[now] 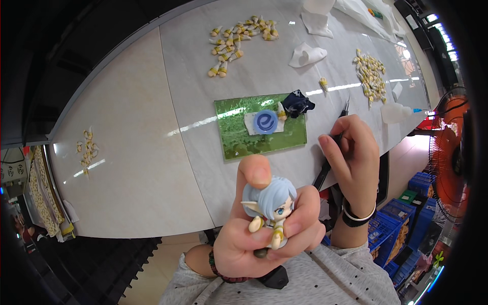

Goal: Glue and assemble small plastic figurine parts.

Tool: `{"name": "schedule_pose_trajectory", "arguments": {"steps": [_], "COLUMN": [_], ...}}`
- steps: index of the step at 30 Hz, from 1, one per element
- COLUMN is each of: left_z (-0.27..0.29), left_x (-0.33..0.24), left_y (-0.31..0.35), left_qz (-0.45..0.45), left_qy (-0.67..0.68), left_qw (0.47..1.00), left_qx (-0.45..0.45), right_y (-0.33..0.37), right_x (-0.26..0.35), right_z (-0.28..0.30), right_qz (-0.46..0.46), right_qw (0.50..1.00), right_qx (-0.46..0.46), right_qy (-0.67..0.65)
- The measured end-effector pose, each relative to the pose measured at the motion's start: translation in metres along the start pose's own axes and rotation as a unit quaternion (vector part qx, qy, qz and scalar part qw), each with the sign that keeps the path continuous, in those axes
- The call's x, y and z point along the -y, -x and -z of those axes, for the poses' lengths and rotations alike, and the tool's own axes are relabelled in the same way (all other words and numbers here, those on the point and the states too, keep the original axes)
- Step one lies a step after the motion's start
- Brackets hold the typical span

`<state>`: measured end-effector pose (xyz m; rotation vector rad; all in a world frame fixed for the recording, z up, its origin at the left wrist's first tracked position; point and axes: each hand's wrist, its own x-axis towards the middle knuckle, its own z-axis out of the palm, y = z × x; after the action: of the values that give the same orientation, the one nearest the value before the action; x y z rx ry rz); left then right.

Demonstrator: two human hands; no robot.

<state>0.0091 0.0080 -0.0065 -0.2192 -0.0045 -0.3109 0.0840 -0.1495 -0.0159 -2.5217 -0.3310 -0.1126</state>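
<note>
My left hand (244,244) is closed around a small chibi figurine (271,203) with pale blue hair, pointed ears and gold-trimmed arms; its thumb and fingers press on the head and body. At the table's near edge, my right hand (358,152) has curled fingers around a slim black tool (322,174) with a pointed metal tip. Whether that tool is a knife or tweezers, I cannot tell. Beyond the left hand lies a green glass-like plate (231,137) carrying a round blue dish (265,122), a small gold-banded arm piece (282,112) and a crumpled dark cloth (299,103).
Small gold-banded pieces lie in a far group (229,46), a right pile (371,76) and a left cluster (88,147). White tissue (307,55) lies at the back. A squeeze bottle (397,113) is on the right, near an orange fan (450,137). Blue crates (394,223) stand below.
</note>
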Motion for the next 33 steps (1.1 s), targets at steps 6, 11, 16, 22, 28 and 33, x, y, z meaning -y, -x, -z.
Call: {"name": "schedule_pose_trajectory", "arguments": {"steps": [6,11,16,22,28,33], "left_z": [0.001,0.001,0.012,0.011,0.019,0.016], "left_x": [0.002,0.002,0.010,0.013,0.012,0.012], "left_y": [0.000,0.002,0.007,0.008,0.007,0.010], "left_qz": [-0.003,-0.002,-0.083,-0.110,-0.134,-0.084], "left_qy": [-0.009,-0.055,-0.217,-0.264,-0.316,-0.347], "left_qw": [1.000,0.998,0.971,0.957,0.933,0.928], "left_qx": [0.008,0.023,0.050,0.053,0.111,0.105], "right_y": [0.005,0.013,0.011,0.014,0.019,0.020], "right_x": [-0.006,-0.019,0.002,0.021,0.009,0.026], "right_z": [0.007,0.014,0.017,0.024,0.025,0.034], "right_qz": [-0.018,0.063,0.086,0.040,0.103,0.115], "right_qw": [0.963,0.649,0.764,0.690,0.684,0.767], "right_qx": [-0.026,-0.068,-0.080,-0.077,0.011,0.032], "right_qy": [-0.267,-0.755,-0.634,-0.719,-0.722,-0.630]}}
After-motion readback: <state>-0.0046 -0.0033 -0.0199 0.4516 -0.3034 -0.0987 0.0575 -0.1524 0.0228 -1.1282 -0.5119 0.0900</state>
